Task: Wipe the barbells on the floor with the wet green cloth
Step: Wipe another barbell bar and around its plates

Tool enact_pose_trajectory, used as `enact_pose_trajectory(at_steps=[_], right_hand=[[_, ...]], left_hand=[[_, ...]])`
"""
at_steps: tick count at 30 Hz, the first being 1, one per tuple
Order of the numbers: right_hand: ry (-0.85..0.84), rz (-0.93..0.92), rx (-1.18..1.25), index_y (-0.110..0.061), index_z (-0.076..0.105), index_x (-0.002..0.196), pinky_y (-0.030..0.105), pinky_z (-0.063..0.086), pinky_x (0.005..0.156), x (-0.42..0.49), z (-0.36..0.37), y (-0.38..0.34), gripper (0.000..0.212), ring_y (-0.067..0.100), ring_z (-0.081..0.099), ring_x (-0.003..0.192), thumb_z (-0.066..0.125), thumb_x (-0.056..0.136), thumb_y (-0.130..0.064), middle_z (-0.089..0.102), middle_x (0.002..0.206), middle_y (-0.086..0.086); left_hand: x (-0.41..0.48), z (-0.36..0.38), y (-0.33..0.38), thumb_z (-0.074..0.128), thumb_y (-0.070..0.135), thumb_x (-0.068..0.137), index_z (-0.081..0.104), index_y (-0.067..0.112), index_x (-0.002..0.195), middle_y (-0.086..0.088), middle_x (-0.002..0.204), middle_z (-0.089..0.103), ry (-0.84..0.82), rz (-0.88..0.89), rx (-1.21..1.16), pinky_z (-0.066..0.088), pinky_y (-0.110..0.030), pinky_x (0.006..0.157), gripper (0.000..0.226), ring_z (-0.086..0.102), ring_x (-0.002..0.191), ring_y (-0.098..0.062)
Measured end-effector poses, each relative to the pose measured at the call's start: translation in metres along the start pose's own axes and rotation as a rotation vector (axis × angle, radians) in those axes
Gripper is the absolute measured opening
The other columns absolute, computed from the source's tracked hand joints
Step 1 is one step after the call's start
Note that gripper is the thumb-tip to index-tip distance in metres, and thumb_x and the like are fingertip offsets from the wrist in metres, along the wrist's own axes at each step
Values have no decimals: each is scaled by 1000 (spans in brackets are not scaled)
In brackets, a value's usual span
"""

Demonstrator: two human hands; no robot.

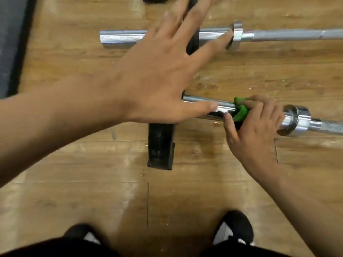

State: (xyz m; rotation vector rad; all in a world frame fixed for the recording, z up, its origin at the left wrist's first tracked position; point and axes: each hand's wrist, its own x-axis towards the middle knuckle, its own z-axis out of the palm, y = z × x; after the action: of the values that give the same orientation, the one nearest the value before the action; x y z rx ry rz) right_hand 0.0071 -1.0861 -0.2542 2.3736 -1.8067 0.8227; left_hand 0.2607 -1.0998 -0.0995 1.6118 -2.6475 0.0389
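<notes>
Cloth (241,112) gripped by right hand (254,123) on near barbell (220,110); left hand (157,78) spread.

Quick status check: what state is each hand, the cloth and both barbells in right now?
near barbell: lying across a black block.
far barbell: lying down, no cloth on it.
green cloth: bunched against the near barbell's sleeve.
right hand: grips the green cloth.
left hand: open, fingers spread.
</notes>
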Motion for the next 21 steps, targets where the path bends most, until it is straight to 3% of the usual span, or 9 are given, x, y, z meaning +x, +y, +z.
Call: enact_pose_trajectory(at_steps=[6,9,11,15,21], right_hand=[[-286,-90,-66,-4,57,106,49,35,87,26,-62,14,57,40,52,99,51,96,-60,57,111,22],[-361,-8,-113,-2,59,104,50,40,86,36,-111,16,60,40,53,97,49,94,-61,57,107,22],[-405,71,-146,-3,59,103,49,40,85,42,-143,16,61,39,53,95,47,93,-62,57,104,20],[-455,195,-209,-5,56,100,48,40,82,50,-191,23,60,35,52,90,42,92,-62,55,97,17],[-457,244,-235,-6,55,101,48,42,80,51,-228,46,63,34,50,89,40,95,-66,54,98,16]], left_hand=[[2,-17,16,21,77,93,29,20,164,-28,171,0,-190,-100,-13,7,-54,129,92,0,160,-42],[3,-31,18,14,78,92,26,20,164,-29,171,0,-345,-102,-10,3,-51,129,94,0,160,-42],[9,-45,20,7,82,93,14,22,167,-30,169,-14,-474,-114,13,-3,-49,128,96,-11,159,-42],[30,-66,26,17,81,90,-15,28,165,-24,160,-41,-842,-188,-45,-12,-45,127,97,-34,152,-37],[29,-78,36,27,75,98,-11,29,165,-19,158,-47,-909,-270,-179,-13,-44,127,90,-40,149,-33]])
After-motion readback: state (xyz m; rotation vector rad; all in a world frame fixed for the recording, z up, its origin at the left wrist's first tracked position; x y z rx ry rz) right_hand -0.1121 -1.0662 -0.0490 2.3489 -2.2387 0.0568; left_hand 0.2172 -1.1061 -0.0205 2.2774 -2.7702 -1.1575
